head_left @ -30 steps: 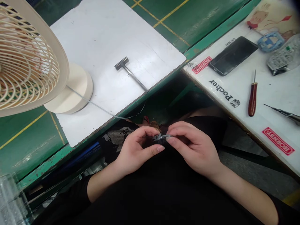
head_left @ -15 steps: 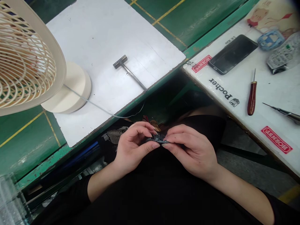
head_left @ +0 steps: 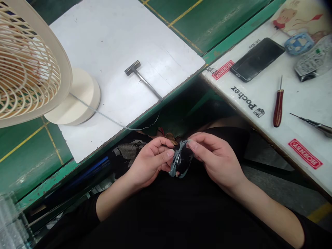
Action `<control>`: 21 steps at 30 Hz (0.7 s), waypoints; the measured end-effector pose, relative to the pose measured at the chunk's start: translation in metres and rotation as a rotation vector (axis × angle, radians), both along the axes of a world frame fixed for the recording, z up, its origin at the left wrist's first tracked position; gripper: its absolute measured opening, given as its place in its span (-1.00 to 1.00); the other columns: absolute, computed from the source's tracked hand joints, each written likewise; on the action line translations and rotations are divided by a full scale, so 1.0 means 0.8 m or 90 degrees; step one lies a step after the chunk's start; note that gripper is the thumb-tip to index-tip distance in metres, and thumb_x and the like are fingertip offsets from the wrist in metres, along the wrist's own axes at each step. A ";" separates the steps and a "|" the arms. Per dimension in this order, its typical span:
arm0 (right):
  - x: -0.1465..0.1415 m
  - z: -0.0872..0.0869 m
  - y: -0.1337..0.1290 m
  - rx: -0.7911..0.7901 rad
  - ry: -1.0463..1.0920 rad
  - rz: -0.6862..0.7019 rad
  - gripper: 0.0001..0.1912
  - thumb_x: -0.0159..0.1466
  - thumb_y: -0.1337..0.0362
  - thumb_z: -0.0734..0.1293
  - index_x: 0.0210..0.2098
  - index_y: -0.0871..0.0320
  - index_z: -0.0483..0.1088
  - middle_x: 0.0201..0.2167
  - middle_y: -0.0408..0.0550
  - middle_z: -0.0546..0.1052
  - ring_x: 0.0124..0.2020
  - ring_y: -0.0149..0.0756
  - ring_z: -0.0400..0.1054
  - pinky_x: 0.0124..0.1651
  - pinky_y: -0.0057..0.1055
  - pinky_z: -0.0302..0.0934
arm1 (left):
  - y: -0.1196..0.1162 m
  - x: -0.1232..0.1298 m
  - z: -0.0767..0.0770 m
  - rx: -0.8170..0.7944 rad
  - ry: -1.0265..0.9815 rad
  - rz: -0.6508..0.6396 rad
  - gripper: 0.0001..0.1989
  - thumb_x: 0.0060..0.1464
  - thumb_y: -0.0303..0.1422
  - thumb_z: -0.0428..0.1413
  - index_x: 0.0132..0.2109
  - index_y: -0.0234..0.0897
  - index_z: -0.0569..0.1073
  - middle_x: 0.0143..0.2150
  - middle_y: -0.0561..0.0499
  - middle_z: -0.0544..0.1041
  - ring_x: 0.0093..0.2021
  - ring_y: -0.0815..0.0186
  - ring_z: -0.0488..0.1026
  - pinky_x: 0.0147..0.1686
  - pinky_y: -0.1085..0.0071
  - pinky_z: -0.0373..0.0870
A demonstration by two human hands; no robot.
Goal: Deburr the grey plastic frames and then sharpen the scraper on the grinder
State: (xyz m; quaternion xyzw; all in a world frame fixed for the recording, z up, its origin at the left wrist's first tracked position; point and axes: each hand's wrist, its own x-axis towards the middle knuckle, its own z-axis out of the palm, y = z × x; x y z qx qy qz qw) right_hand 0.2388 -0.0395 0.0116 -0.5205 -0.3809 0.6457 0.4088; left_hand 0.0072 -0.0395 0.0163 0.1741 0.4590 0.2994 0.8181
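A small dark grey, thin-framed part [head_left: 176, 159] hangs between my two hands, above my lap. My left hand [head_left: 155, 159] pinches its left side between thumb and fingers. The fingertips of my right hand [head_left: 207, 148] are closed on its upper right end. The part is tilted, and open gaps show inside its frame. Its exact shape is hard to make out against my black clothing.
On the white board at left are a fan [head_left: 77, 97] with its cable and a metal hammer [head_left: 146, 83]. The right table [head_left: 264, 135] holds a phone [head_left: 258, 59], a red-handled screwdriver [head_left: 278, 109], a pointed tool [head_left: 316, 125] and bagged parts [head_left: 312, 62].
The grey part has turned from nearly flat and edge-on to a steep tilt, so its frame shows. My right hand has risen a little, and my hands are slightly farther apart.
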 end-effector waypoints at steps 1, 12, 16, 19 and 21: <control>0.000 -0.001 -0.001 -0.010 0.008 -0.002 -0.79 0.51 0.05 0.59 -0.17 0.02 0.74 -0.25 -0.11 0.70 -0.33 -0.36 0.49 -0.27 -0.42 0.43 | 0.001 0.001 0.000 -0.004 -0.001 0.005 -0.59 0.27 -0.16 0.54 0.03 -0.24 0.55 -0.32 0.06 0.68 -0.42 0.29 0.67 -0.36 0.34 0.75; -0.002 -0.003 -0.003 -0.049 0.001 -0.011 -0.74 0.48 0.00 0.61 -0.19 0.05 0.72 -0.27 -0.08 0.71 -0.31 -0.29 0.53 -0.24 -0.36 0.47 | 0.000 0.000 -0.005 0.017 0.004 0.009 -0.56 0.17 -0.27 0.62 0.05 -0.26 0.62 -0.33 0.08 0.71 -0.47 0.33 0.70 -0.42 0.51 0.56; -0.001 -0.007 -0.007 -0.058 0.010 -0.037 -0.73 0.45 -0.01 0.63 -0.17 0.05 0.70 -0.27 -0.08 0.71 -0.34 -0.28 0.49 -0.25 -0.33 0.46 | -0.001 0.000 -0.008 0.003 0.010 0.017 -0.58 0.17 -0.24 0.61 0.07 -0.29 0.73 -0.23 0.00 0.74 -0.36 0.34 0.68 -0.28 0.42 0.61; -0.002 -0.011 -0.007 -0.048 0.001 -0.060 -0.73 0.46 0.00 0.63 -0.21 0.05 0.68 -0.31 -0.11 0.66 -0.36 -0.31 0.42 -0.25 -0.34 0.41 | -0.001 0.001 -0.009 0.031 0.012 0.007 -0.60 0.06 -0.34 0.66 0.02 -0.28 0.80 -0.13 -0.05 0.76 -0.17 0.30 0.67 -0.05 0.35 0.63; -0.003 -0.012 -0.007 -0.038 0.001 -0.069 -0.71 0.47 0.01 0.62 -0.24 0.05 0.65 -0.32 -0.13 0.62 -0.36 -0.33 0.37 -0.25 -0.35 0.36 | -0.001 0.003 -0.009 0.057 0.022 0.012 -0.62 0.02 -0.40 0.66 -0.01 -0.27 0.82 -0.08 -0.05 0.76 -0.09 0.29 0.65 0.03 0.36 0.59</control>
